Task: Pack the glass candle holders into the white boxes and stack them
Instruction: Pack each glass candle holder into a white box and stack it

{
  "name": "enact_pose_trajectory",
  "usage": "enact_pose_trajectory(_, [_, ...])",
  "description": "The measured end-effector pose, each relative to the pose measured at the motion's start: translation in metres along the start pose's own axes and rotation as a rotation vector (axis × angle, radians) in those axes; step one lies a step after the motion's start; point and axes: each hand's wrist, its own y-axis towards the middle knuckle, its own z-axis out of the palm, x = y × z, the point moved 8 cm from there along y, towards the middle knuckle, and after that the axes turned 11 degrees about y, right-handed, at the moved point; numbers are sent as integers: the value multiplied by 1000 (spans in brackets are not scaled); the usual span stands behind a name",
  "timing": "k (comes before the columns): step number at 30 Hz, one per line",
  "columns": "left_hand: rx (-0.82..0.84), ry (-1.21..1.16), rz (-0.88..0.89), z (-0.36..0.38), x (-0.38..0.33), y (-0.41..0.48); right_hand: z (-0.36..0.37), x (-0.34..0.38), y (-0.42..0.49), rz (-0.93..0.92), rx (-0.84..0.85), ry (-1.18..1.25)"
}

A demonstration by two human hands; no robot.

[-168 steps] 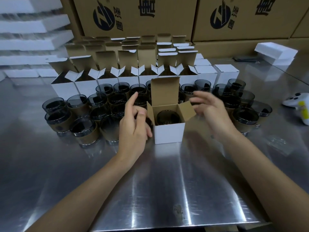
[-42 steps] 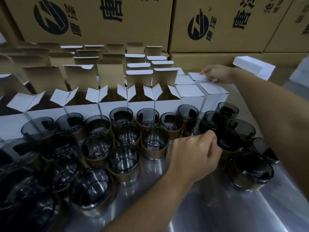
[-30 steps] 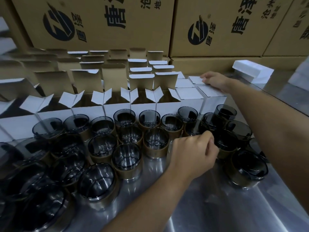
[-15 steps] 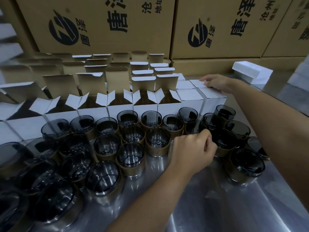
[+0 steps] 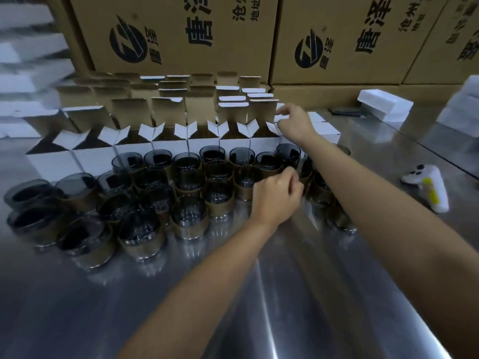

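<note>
Left grip, centre of the frame: fingers curled tight, thumb against fingertips, at the rim of a glass candle holder. The back of the hand hides whether it actually has hold of the glass. Right grip, just above it in the frame, pinches the top edge of a white box at the right end of the front row.

The other glass candle holders crowd the steel desk from centre to lower left, many touching. Every one stands upright, mouth up, axis vertical. Behind them, the open white boxes face upward with lids raised and side flaps spread.

To do this step well, lift the chosen holder straight up so it clears its neighbours. Keep it upright, then lower it base first into a box mouth. Brown cartons fill the top of the frame.
</note>
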Motion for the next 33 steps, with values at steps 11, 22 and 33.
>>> enact_pose_trajectory(11, [-43,-106,31,-76,42,-63,19,0,-14,-112,-177,-100])
enact_pose_trajectory(22, [86,17,101,-60,32,-53,22,-22,33,-2,-228,57])
enact_pose_trajectory(33, [68,37,63,-61,36,-53,-53,64,-9,-258,-387,407])
